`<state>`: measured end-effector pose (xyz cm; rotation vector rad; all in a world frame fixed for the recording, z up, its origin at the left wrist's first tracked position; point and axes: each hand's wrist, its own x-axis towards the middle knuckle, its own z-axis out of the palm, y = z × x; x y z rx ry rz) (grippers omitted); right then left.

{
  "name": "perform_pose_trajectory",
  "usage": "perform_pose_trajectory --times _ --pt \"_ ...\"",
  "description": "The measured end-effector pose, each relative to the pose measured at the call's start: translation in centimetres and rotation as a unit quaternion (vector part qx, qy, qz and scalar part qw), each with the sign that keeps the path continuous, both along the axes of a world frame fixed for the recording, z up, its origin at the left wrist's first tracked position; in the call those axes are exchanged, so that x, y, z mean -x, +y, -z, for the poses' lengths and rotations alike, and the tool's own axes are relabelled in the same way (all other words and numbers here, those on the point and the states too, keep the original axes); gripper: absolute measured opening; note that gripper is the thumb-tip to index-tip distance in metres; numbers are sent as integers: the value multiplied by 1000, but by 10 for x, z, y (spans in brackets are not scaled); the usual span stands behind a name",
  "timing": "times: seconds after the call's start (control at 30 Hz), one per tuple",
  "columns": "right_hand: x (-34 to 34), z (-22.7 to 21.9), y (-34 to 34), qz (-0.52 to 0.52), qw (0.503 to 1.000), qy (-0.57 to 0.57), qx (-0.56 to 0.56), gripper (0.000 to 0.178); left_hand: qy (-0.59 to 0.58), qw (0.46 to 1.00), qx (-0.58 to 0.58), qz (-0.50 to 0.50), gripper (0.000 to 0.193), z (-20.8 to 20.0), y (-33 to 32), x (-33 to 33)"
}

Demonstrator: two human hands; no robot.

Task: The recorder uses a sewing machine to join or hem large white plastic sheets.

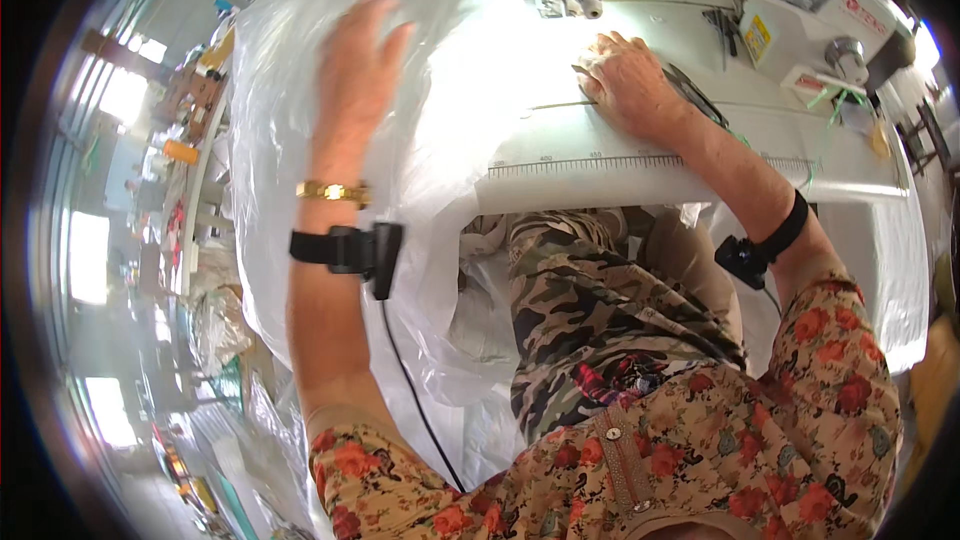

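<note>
My left hand (357, 65) is over a sheet of clear, whitish plastic (285, 110) on the left of the sewing machine table. Its fingers are stretched out and slightly smeared by motion, with the thumb apart. On the bare table to the right lies my right hand (632, 85), fingers curled under. A small dark tip shows by its fingertips, but what it belongs to is hidden. The sewing machine's needle area (585, 0) is just beyond this hand. Strong light washes out the plastic between my hands.
A dark-handled tool (697, 95) lies right beside my right hand. Farther back are black snips (724, 32) and a yellow label (757, 38). A printed ruler scale (590, 162) runs along the table's front edge. Plastic hangs over the table's left side toward my lap.
</note>
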<state>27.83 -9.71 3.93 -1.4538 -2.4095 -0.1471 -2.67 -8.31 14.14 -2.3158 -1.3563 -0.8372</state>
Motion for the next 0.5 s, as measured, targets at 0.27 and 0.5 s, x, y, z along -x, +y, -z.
perform_pose_trajectory --times 0.27,0.5 --pt "-10 21 15 -28 997 47 -60 29 37 933 171 -314 69 93 21 106" --pt "-13 20 24 -23 998 42 -39 29 -45 932 187 -308 20 96 -4 70"
